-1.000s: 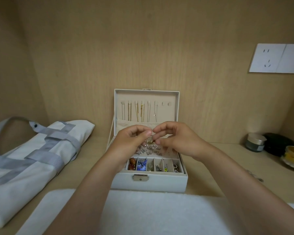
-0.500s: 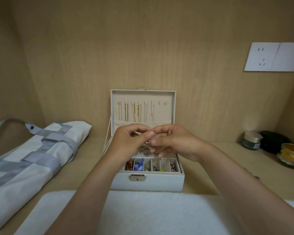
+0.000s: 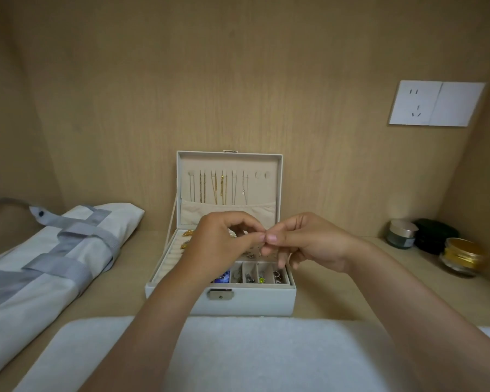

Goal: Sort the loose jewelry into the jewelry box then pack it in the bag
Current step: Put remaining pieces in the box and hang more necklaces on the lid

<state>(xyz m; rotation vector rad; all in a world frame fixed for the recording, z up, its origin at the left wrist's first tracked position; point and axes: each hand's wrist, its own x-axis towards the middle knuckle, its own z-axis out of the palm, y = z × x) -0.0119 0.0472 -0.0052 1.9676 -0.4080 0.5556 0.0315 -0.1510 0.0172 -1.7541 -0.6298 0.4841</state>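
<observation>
The jewelry box stands in the middle of the worktop, with its lid open and upright against the far wall. Several necklaces hang inside the lid. The row of small compartments at the near edge already holds little coloured pieces, and a few gold pieces lie at the far left of the tray.

I judge that the sorting is well advanced but not closed. The left hand and the right hand hover just above the tray with fingers curled, and their thumb and forefinger tips meet. Whether a small piece is pinched there I cannot tell, because it is hidden.

What is left, in my judgement, is to lay down the last pieces, shut and latch the lid, and carry the box to the bag. The bag lies flat at the left, well apart from the box, and its mouth is not seen open.

A white cloth is spread at the near side, just before the box. At the far right stand a grey jar, a black case and a gold-lidded jar, all away from the path to the bag. A wall socket is above them.
</observation>
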